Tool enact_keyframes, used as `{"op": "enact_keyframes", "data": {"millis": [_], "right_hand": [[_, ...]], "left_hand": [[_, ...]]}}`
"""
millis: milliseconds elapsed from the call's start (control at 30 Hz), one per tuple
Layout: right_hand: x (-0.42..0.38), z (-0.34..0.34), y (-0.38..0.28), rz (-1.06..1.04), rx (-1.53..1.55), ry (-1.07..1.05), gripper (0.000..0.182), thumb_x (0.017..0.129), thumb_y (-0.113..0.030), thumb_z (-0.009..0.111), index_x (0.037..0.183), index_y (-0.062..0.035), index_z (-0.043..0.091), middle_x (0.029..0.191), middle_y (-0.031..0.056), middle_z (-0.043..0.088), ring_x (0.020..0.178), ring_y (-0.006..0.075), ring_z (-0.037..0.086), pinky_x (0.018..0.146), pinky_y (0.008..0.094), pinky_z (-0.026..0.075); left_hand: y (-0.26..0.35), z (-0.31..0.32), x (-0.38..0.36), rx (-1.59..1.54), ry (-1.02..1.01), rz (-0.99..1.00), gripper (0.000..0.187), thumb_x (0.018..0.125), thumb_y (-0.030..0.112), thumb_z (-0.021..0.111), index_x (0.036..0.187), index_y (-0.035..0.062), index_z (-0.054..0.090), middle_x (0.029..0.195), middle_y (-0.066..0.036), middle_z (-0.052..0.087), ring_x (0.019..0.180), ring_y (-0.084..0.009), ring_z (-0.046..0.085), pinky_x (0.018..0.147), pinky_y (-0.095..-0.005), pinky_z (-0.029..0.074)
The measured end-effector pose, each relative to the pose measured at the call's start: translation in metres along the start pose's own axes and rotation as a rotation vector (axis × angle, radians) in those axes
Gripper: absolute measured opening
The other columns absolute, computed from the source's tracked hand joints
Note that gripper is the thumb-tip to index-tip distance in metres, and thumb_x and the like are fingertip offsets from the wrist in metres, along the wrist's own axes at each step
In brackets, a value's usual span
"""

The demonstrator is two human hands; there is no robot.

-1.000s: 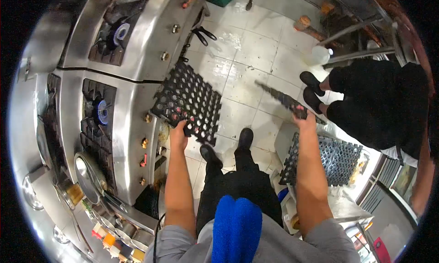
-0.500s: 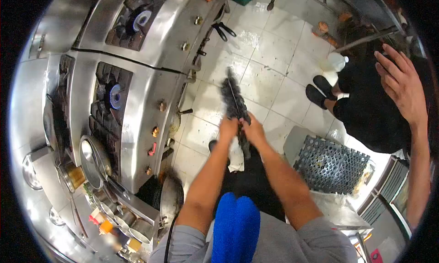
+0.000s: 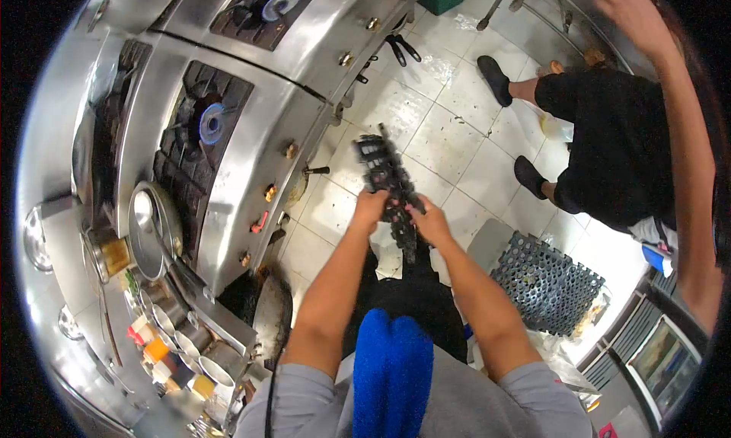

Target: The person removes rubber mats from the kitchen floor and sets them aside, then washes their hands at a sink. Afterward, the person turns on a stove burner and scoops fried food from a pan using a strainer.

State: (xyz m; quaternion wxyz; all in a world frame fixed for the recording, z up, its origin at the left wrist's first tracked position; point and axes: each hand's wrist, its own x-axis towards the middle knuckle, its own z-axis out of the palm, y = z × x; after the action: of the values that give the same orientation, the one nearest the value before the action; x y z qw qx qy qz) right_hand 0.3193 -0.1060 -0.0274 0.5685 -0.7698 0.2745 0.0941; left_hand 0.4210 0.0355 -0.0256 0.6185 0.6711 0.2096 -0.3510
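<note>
A black rubber mat with holes (image 3: 383, 162) hangs in front of my body above the tiled floor, tilted and smeared by motion. My left hand (image 3: 371, 208) is closed on its left edge, my right hand (image 3: 432, 220) on its right edge. Part of the mat stretches below my hands towards my legs. To the right of my right hand, a second black mat with holes (image 3: 547, 284) lies beside a grey panel (image 3: 490, 249).
On the left runs a steel stove (image 3: 251, 148) with lit burners; a frying pan (image 3: 154, 232) rests there. Pan handles (image 3: 402, 49) jut from the stove's front. Another person in black clothes (image 3: 617, 145) stands at right, one arm raised. A plastic jug (image 3: 557, 128) is behind their legs.
The mat has turned to show more of its holed face, still in both my hands. The other person's feet have moved apart and their raised arm is further up. My view has shifted.
</note>
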Motion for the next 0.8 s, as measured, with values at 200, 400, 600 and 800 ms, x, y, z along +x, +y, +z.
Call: {"op": "enact_keyframes", "data": {"millis": [200, 400, 600, 800], "right_hand": [[-0.013, -0.079, -0.039, 0.193, -0.018, -0.058, 0.042, 0.079, -0.017, 0.058, 0.119, -0.0061, 0.047, 0.077, 0.0083, 0.061, 0.056, 0.014, 0.056, 0.055, 0.0291, 0.047], [-0.052, -0.139, -0.158, 0.208, 0.191, -0.412, 0.042, 0.081, -0.018, 0.056, 0.119, -0.0052, 0.046, 0.092, 0.0074, 0.06, 0.065, 0.0129, 0.058, 0.055, 0.0257, 0.047], [-0.065, -0.164, -0.225, 0.145, 0.248, -0.453, 0.044, 0.082, -0.032, 0.055, 0.117, -0.0065, 0.047, 0.099, 0.0068, 0.056, 0.084, 0.014, 0.055, 0.07, 0.0279, 0.047], [-0.058, -0.146, -0.284, 0.112, 0.013, -0.51, 0.048, 0.076, -0.036, 0.062, 0.114, -0.0071, 0.05, 0.093, 0.0026, 0.059, 0.076, 0.013, 0.057, 0.069, 0.0264, 0.046]], "left_hand": [[0.032, -0.081, -0.087, -0.306, -0.018, -0.116, 0.026, 0.08, 0.002, 0.049, 0.105, 0.0035, 0.044, 0.087, -0.009, 0.056, 0.065, -0.0209, 0.059, 0.044, -0.0367, 0.05], [0.01, -0.142, -0.116, -0.38, -0.022, 0.002, 0.023, 0.08, 0.002, 0.049, 0.102, 0.0054, 0.046, 0.087, -0.006, 0.056, 0.073, -0.0189, 0.059, 0.053, -0.0346, 0.053], [0.017, -0.177, -0.152, -0.686, -0.235, 0.038, 0.02, 0.082, 0.013, 0.053, 0.101, 0.0055, 0.052, 0.093, -0.006, 0.059, 0.078, -0.0168, 0.059, 0.066, -0.0311, 0.05], [0.059, -0.182, -0.201, -0.824, -0.329, 0.004, 0.037, 0.084, 0.046, 0.049, 0.093, 0.0103, 0.055, 0.074, 0.001, 0.051, 0.064, -0.0179, 0.051, 0.058, -0.0402, 0.049]]}}
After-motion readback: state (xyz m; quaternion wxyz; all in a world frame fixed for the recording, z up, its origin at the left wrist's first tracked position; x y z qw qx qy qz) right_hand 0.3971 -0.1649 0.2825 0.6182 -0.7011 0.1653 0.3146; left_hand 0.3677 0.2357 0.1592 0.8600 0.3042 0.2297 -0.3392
